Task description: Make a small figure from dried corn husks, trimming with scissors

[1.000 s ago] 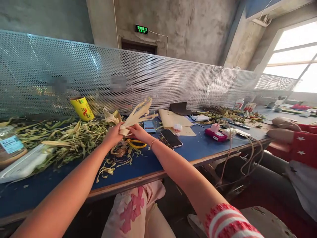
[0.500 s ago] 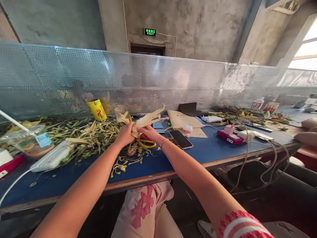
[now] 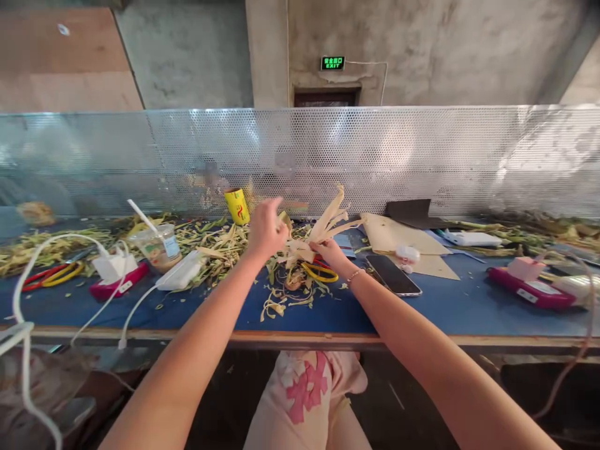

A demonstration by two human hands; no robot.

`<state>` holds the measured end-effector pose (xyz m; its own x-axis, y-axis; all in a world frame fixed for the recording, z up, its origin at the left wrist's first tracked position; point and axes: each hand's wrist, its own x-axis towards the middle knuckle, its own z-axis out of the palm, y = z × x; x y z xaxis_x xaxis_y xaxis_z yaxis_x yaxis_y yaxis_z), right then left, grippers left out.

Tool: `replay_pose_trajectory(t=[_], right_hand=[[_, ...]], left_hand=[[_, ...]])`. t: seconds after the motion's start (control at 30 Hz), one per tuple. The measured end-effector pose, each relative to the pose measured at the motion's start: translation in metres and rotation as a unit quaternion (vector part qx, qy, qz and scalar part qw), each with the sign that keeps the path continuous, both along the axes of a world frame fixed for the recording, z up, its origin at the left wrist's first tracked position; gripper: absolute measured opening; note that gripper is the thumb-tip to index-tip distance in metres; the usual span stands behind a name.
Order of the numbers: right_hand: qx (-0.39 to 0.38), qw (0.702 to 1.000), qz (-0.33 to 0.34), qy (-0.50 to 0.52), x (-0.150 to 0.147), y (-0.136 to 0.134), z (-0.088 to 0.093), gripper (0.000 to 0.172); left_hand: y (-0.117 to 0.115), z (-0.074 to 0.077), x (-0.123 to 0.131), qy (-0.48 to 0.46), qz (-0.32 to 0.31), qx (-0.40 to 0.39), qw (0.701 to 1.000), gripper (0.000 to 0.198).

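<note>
My right hand pinches the base of a bundle of pale dried husks, whose long strips fan up and to the right. Just left of the bundle, my left hand is lifted off it with the fingers apart and nothing seen in them. Red and yellow scissor-like handles lie under the right hand, their front end hidden. Below the bundle rests a brown, knotted plant piece among curled scraps. A heap of dry green-yellow stalks spreads behind my left forearm.
A phone and brown paper sheets lie to the right. Leftward stand a plastic cup with straw, a white power strip and a yellow tube. A perforated metal screen runs along the back. Cables hang over the front edge.
My left hand has let go of the husk bundle and risen up and left. My right hand still grips the bundle. The view has turned to the left.
</note>
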<state>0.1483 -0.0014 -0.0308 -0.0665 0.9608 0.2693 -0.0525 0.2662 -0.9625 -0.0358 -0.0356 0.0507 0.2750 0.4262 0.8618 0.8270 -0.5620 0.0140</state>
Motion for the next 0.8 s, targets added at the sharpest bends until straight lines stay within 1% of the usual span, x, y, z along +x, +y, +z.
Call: replay_pose_trajectory(t=[0.03, 0.1, 0.17, 0.2, 0.23, 0.27, 0.33, 0.37, 0.4, 0.47, 0.5, 0.57, 0.6, 0.63, 0.7, 0.8], right_hand=[[-0.001, 1.000, 0.001, -0.002, 0.000, 0.001, -0.001, 0.030], [-0.001, 1.000, 0.002, -0.009, 0.000, 0.002, -0.004, 0.028], [0.006, 1.000, 0.008, -0.021, 0.000, 0.003, -0.007, 0.028], [0.011, 1.000, 0.010, -0.026, 0.000, 0.003, -0.008, 0.028], [0.017, 0.999, 0.011, -0.032, 0.000, 0.004, -0.008, 0.029], [0.022, 0.999, 0.009, -0.038, 0.000, 0.004, -0.009, 0.029], [0.027, 0.999, 0.005, -0.047, 0.000, 0.004, -0.008, 0.029], [0.027, 0.998, 0.005, -0.049, -0.001, 0.003, -0.007, 0.028], [0.029, 0.998, 0.005, -0.051, -0.001, 0.003, -0.006, 0.028], [0.038, 0.998, 0.002, -0.055, -0.001, 0.001, -0.003, 0.026], [0.043, 0.997, -0.002, -0.059, -0.001, 0.001, -0.001, 0.025], [0.053, 0.995, -0.010, -0.078, -0.001, 0.000, 0.001, 0.025], [0.051, 0.995, -0.014, -0.084, -0.001, -0.001, 0.002, 0.025], [0.047, 0.995, -0.010, -0.090, -0.001, -0.001, 0.003, 0.025], [0.039, 0.995, -0.009, -0.096, -0.001, -0.001, 0.004, 0.025], [0.033, 0.995, -0.011, -0.096, -0.001, -0.001, 0.004, 0.026]], left_hand=[[-0.002, 0.011, -0.020, -0.062, 0.035, 0.037, 0.997, 0.054], [-0.006, 0.027, -0.067, -0.171, 0.107, 0.086, 0.976, 0.055], [-0.007, 0.033, -0.114, -0.246, 0.167, 0.094, 0.950, 0.061], [-0.007, 0.032, -0.135, -0.275, 0.195, 0.085, 0.938, 0.068], [-0.006, 0.030, -0.153, -0.307, 0.229, 0.073, 0.921, 0.080], [-0.005, 0.026, -0.168, -0.336, 0.258, 0.056, 0.904, 0.090], [-0.001, 0.016, -0.188, -0.372, 0.292, 0.003, 0.881, 0.105], [0.001, 0.012, -0.195, -0.374, 0.297, -0.014, 0.878, 0.107], [0.004, 0.009, -0.200, -0.356, 0.295, -0.029, 0.886, 0.106], [0.011, 0.007, -0.207, -0.334, 0.326, -0.025, 0.884, 0.109], [0.014, 0.007, -0.211, -0.325, 0.352, -0.041, 0.877, 0.108], [0.020, 0.010, -0.216, -0.305, 0.420, -0.119, 0.846, 0.100], [0.021, 0.012, -0.217, -0.270, 0.440, -0.154, 0.843, 0.094], [0.021, 0.013, -0.218, -0.240, 0.455, -0.167, 0.841, 0.087], [0.016, 0.012, -0.218, -0.184, 0.452, -0.167, 0.857, 0.073], [0.002, 0.008, -0.210, -0.104, 0.417, -0.115, 0.896, 0.058]])
